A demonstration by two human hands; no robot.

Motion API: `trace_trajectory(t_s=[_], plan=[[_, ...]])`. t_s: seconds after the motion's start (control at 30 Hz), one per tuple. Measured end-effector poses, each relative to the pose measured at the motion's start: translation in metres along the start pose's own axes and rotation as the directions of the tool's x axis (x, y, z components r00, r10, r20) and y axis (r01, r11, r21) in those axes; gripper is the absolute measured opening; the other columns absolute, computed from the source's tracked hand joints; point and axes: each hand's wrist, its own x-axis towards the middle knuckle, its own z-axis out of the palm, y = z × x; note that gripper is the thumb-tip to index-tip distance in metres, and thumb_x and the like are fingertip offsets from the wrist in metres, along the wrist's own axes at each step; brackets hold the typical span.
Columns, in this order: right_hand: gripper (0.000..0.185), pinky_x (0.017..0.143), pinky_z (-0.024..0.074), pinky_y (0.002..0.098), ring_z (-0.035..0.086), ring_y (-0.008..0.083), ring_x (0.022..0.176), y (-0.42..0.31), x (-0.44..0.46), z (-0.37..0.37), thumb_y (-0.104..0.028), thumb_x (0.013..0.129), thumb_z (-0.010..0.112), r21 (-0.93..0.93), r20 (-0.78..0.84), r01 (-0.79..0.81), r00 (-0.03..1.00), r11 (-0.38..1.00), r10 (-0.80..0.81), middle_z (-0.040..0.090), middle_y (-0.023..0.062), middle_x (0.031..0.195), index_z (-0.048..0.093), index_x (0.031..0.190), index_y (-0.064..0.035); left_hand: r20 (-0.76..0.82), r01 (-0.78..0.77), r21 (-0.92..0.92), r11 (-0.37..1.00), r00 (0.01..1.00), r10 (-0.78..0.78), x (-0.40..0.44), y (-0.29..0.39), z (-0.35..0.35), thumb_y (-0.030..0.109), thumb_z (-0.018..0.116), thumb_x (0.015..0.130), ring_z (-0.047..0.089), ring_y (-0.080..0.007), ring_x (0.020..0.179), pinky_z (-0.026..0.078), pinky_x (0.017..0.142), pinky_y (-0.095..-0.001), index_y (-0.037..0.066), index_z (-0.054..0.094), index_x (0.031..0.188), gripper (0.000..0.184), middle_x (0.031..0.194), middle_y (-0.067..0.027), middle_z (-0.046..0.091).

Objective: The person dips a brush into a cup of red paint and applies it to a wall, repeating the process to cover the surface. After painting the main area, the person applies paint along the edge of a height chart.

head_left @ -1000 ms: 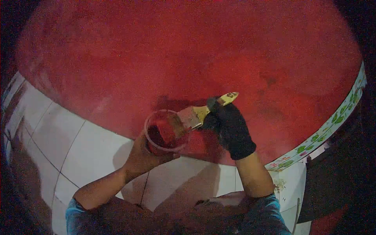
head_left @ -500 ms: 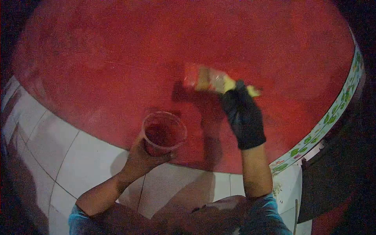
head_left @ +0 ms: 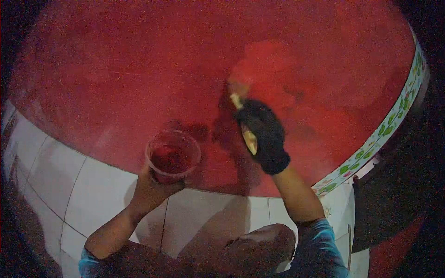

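Observation:
My left hand (head_left: 160, 183) is wrapped round the lower part of a clear plastic cup (head_left: 173, 155) with dark red paint inside. My right hand (head_left: 264, 134), in a black glove, grips the pale wooden handle of a paintbrush (head_left: 236, 100). The brush's bristle end, blurred, points up and away over the red surface (head_left: 139, 83), at the lower left edge of a brighter red patch (head_left: 266, 58). Whether the bristles touch the surface cannot be made out. Dark shadows of the hand and brush fall beside them.
White tiles (head_left: 99, 190) border the red surface along its near side. A strip with green leaves and flowers (head_left: 387, 125) curves along the right edge. Beyond it lies a dark area (head_left: 389, 204). My knee (head_left: 269, 245) shows at the bottom.
The brush came out of the cup, swung up, and now points away from me. Over the last half second, my right hand moved left and down, and the cup shifted left.

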Motion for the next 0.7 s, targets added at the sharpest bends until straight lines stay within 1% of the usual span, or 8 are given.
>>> trace_trajectory(t_s=[0.23, 0.33, 0.37, 0.4, 0.43, 0.47, 0.6, 0.7], plan=[[0.010, 0.065, 0.0448, 0.0291, 0.056, 0.0173, 0.074, 0.027, 0.057, -0.023, -0.010, 0.082, 0.051, 0.085, -0.448, -0.024, 0.892, 0.996, 0.060, 0.058, 0.0034, 0.082, 0.055, 0.091, -0.0066, -0.149, -0.198, -0.054, 0.979, 0.971, 0.188, -0.010, 0.008, -0.001, 0.019, 0.080, 0.057, 0.046, -0.0212, 0.108, 0.041, 0.090, -0.0335, 0.002, 0.030, 0.122, 0.083, 0.116, -0.0118, 0.046], [0.013, 0.065, 0.0438, 0.0266, 0.054, 0.0166, 0.073, 0.020, 0.031, 0.006, -0.011, 0.084, 0.047, -0.165, -0.054, -0.002, 0.999, 0.986, -0.007, 0.057, 0.0041, 0.090, 0.055, 0.092, -0.0071, -0.158, -0.219, -0.016, 0.976, 0.964, 0.214, -0.010, 0.010, -0.004, 0.018, 0.080, 0.057, 0.048, -0.0209, 0.105, 0.042, 0.089, -0.0329, 0.002, 0.033, 0.120, 0.081, 0.115, -0.0117, 0.047], [0.018, 0.066, 0.0443, 0.0344, 0.055, 0.0257, 0.075, 0.010, 0.012, 0.030, -0.016, 0.084, 0.045, 0.334, 0.006, 0.077, 0.996, 0.939, -0.084, 0.057, 0.0091, 0.086, 0.057, 0.094, -0.0088, -0.190, -0.254, -0.017, 0.967, 0.950, 0.246, -0.010, 0.008, -0.005, 0.017, 0.080, 0.056, 0.050, -0.0209, 0.103, 0.043, 0.088, -0.0328, 0.001, 0.035, 0.118, 0.079, 0.113, -0.0114, 0.048], [0.022, 0.072, 0.0433, 0.0390, 0.054, 0.0303, 0.080, -0.005, -0.010, 0.044, -0.019, 0.082, 0.046, 0.241, 0.095, 0.291, 0.942, 0.926, -0.321, 0.057, 0.0127, 0.087, 0.056, 0.098, -0.0082, -0.191, -0.250, -0.017, 0.968, 0.951, 0.242, -0.010, 0.010, -0.007, 0.017, 0.080, 0.056, 0.050, -0.0209, 0.103, 0.043, 0.088, -0.0328, 0.001, 0.035, 0.118, 0.079, 0.113, -0.0114, 0.048], [0.024, 0.075, 0.0427, 0.0380, 0.054, 0.0284, 0.086, -0.041, -0.013, 0.040, -0.020, 0.082, 0.048, 0.366, 0.608, -0.327, 0.793, 0.871, 0.043, 0.057, 0.0129, 0.091, 0.057, 0.101, -0.0073, -0.193, -0.247, 0.060, 0.967, 0.948, 0.254, -0.011, 0.014, -0.010, 0.016, 0.081, 0.055, 0.050, -0.0207, 0.102, 0.043, 0.087, -0.0328, 0.001, 0.037, 0.116, 0.077, 0.111, -0.0110, 0.050], [0.024, 0.075, 0.0427, 0.0380, 0.054, 0.0284, 0.086, -0.042, -0.021, 0.043, -0.020, 0.082, 0.048, 0.372, 0.608, -0.325, 0.793, 0.870, 0.036, 0.057, 0.0129, 0.091, 0.057, 0.101, -0.0073, -0.195, -0.243, 0.138, 0.960, 0.944, 0.267, -0.011, 0.017, -0.014, 0.015, 0.081, 0.054, 0.051, -0.0205, 0.100, 0.044, 0.087, -0.0329, 0.001, 0.039, 0.114, 0.075, 0.109, -0.0106, 0.052], [0.008, 0.066, 0.0448, 0.0269, 0.058, 0.0192, 0.076, -0.022, 0.004, 0.046, -0.009, 0.081, 0.053, 0.390, 0.028, 0.143, 0.986, 0.910, -0.167, 0.059, 0.0082, 0.085, 0.059, 0.086, -0.0067, -0.204, -0.137, -0.099, 0.986, 0.972, 0.115, -0.015, 0.021, -0.027, 0.012, 0.081, 0.053, 0.052, -0.0199, 0.099, 0.044, 0.086, -0.0327, 0.001, 0.041, 0.112, 0.072, 0.106, -0.0101, 0.054], [0.014, 0.066, 0.0448, 0.0269, 0.058, 0.0205, 0.075, -0.024, 0.029, 0.020, -0.007, 0.081, 0.050, 0.311, -0.109, -0.025, 0.992, 0.950, 0.062, 0.059, 0.0082, 0.086, 0.059, 0.093, -0.0060, -0.190, -0.043, 0.132, 0.990, 0.979, 0.068, -0.020, 0.023, -0.033, 0.014, 0.082, 0.050, 0.049, -0.0216, 0.103, 0.041, 0.090, -0.0320, 0.004, 0.033, 0.119, 0.085, 0.110, -0.0101, 0.049]])
